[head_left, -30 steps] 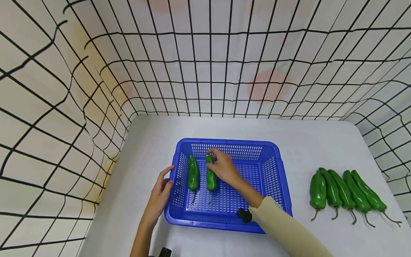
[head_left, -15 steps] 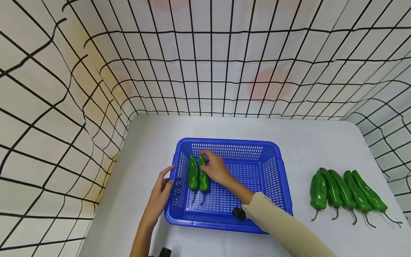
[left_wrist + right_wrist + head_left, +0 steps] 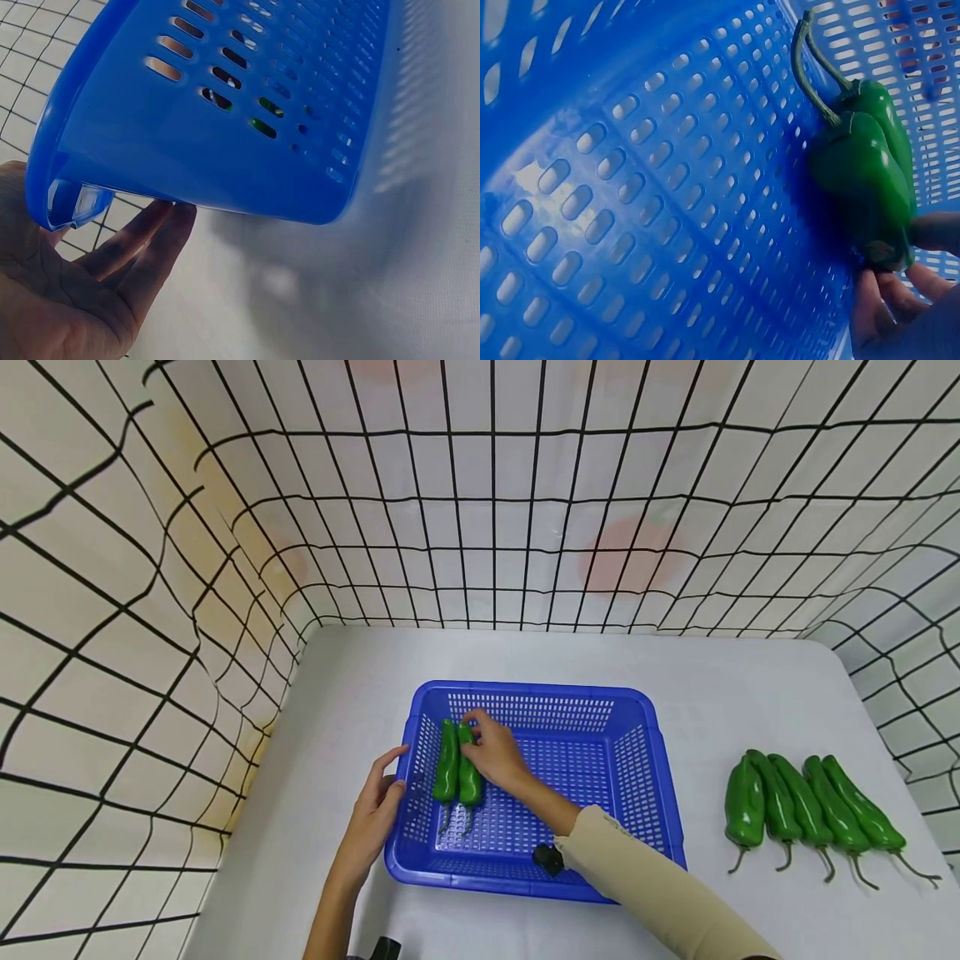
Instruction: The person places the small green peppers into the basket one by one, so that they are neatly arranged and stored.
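Two long green peppers lie side by side in a blue plastic basket [image 3: 525, 883], near its left wall. My right hand [image 3: 497, 752] pinches the right-hand pepper [image 3: 470, 781] by its tip, against the left-hand pepper [image 3: 446, 768]. In the right wrist view, the held pepper [image 3: 862, 172] covers part of the other pepper [image 3: 889, 112], and both stems point away from the fingers. My left hand [image 3: 372, 814] touches the outside of the basket's left rim. From the left wrist view, extended fingers [image 3: 161, 251] of that hand rest against the basket wall [image 3: 225, 165].
Several more green peppers [image 3: 802, 814] lie in a row on the white table [image 3: 697, 710], right of the basket. Black wire mesh [image 3: 517, 502] stands along the back and both sides. A small black object [image 3: 547, 858] sits by the right sleeve [image 3: 637, 885].
My right hand has moved left with its pepper, closing the gap to the other pepper. That one has shifted slightly left at its stem end. My left hand stays in place.
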`<act>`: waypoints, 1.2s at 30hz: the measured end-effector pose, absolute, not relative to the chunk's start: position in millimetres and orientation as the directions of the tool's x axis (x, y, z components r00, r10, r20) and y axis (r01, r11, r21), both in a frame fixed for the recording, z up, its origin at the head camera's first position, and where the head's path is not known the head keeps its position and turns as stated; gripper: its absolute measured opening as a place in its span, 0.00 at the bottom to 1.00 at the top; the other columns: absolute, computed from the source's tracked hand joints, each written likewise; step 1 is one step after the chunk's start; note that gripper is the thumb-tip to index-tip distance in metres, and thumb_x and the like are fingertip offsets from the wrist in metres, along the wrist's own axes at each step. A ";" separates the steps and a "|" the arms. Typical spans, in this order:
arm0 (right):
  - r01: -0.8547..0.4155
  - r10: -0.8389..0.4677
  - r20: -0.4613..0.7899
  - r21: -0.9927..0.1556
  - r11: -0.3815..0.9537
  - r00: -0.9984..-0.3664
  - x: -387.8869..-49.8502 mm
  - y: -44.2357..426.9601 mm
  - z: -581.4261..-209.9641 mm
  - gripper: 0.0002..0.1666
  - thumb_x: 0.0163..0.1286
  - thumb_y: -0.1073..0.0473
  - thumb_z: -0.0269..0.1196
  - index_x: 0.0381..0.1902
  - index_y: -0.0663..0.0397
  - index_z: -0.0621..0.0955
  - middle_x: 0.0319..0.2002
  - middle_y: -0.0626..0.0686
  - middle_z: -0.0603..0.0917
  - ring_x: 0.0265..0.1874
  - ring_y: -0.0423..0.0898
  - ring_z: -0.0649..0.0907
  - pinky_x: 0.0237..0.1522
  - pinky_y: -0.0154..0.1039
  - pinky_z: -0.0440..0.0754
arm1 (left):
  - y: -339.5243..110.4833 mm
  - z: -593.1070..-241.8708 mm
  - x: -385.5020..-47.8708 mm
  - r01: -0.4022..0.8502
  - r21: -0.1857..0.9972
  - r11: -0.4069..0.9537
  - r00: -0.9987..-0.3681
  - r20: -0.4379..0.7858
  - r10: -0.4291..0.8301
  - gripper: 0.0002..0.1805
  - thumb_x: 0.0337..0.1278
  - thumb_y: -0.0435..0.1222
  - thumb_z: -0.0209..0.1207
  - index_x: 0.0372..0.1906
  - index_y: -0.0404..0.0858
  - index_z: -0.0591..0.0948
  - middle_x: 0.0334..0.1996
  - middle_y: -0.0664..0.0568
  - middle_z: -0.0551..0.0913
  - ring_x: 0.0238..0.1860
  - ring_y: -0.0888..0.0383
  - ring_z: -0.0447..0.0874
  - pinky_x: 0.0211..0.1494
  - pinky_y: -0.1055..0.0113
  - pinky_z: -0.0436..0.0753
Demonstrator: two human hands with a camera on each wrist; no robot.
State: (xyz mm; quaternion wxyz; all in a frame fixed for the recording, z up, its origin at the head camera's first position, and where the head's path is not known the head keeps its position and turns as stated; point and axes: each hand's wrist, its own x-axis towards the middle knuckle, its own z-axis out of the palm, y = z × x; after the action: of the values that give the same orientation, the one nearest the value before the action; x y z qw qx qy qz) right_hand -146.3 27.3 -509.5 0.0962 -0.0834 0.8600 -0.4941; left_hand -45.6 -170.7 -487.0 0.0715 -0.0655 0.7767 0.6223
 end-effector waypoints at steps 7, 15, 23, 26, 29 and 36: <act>-0.069 -0.235 -0.072 -0.840 0.538 -0.969 -146.2 29.5 -507.3 0.26 0.61 0.69 0.64 0.58 0.59 0.76 0.45 0.62 0.84 0.37 0.52 0.84 0.31 0.36 0.84 | -168.8 -488.7 -45.6 -0.190 0.954 0.231 -0.981 -0.191 -0.018 0.27 0.74 0.34 0.46 0.72 0.59 0.65 0.56 0.34 0.78 0.45 0.40 0.86 0.39 0.52 0.87; -0.111 -0.261 -0.047 -0.824 0.556 -0.964 -146.5 35.9 -504.8 0.28 0.61 0.68 0.64 0.60 0.60 0.75 0.48 0.62 0.81 0.46 0.55 0.81 0.41 0.46 0.83 | -168.2 -487.7 -45.7 -0.182 0.955 0.236 -0.983 -0.182 -0.021 0.27 0.73 0.35 0.46 0.73 0.57 0.65 0.57 0.34 0.78 0.46 0.39 0.85 0.40 0.51 0.87; -0.131 -0.263 -0.034 -0.801 0.584 -0.964 -147.2 43.1 -492.1 0.28 0.60 0.67 0.64 0.60 0.59 0.76 0.47 0.62 0.81 0.44 0.56 0.81 0.40 0.47 0.82 | -168.4 -488.9 -45.6 -0.177 0.952 0.248 -0.984 -0.177 -0.021 0.27 0.73 0.34 0.46 0.73 0.56 0.65 0.56 0.34 0.78 0.46 0.40 0.85 0.41 0.50 0.87; -0.136 -0.264 -0.037 -0.784 0.606 -0.964 -149.4 47.8 -484.9 0.26 0.60 0.66 0.64 0.58 0.58 0.77 0.49 0.62 0.81 0.43 0.54 0.80 0.41 0.46 0.81 | -169.2 -488.8 -45.0 -0.177 0.951 0.252 -0.984 -0.179 -0.018 0.27 0.74 0.34 0.45 0.73 0.56 0.64 0.56 0.33 0.78 0.45 0.40 0.85 0.41 0.50 0.87; -0.130 -0.264 -0.045 -0.782 0.609 -0.963 -151.4 55.0 -473.9 0.23 0.59 0.67 0.64 0.55 0.57 0.80 0.49 0.61 0.81 0.42 0.53 0.80 0.42 0.46 0.80 | -170.0 -488.8 -44.9 -0.179 0.951 0.250 -0.984 -0.179 -0.023 0.27 0.74 0.34 0.45 0.73 0.57 0.64 0.56 0.34 0.78 0.45 0.40 0.85 0.41 0.51 0.87; -0.156 -0.269 -0.010 -0.794 0.587 -0.963 -154.0 84.7 -446.1 0.18 0.61 0.66 0.62 0.51 0.59 0.81 0.50 0.61 0.82 0.46 0.56 0.81 0.49 0.50 0.80 | -170.2 -488.2 -44.8 -0.195 0.952 0.238 -0.980 -0.196 -0.019 0.27 0.74 0.35 0.46 0.72 0.59 0.65 0.57 0.34 0.78 0.45 0.40 0.85 0.41 0.51 0.87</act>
State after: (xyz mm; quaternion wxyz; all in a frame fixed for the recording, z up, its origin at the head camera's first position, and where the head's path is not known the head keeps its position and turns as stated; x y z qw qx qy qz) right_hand -154.0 84.7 -446.1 0.0645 -0.1198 0.8885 -0.4382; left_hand -44.8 -170.2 -488.2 0.0716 -0.0681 0.7835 0.6134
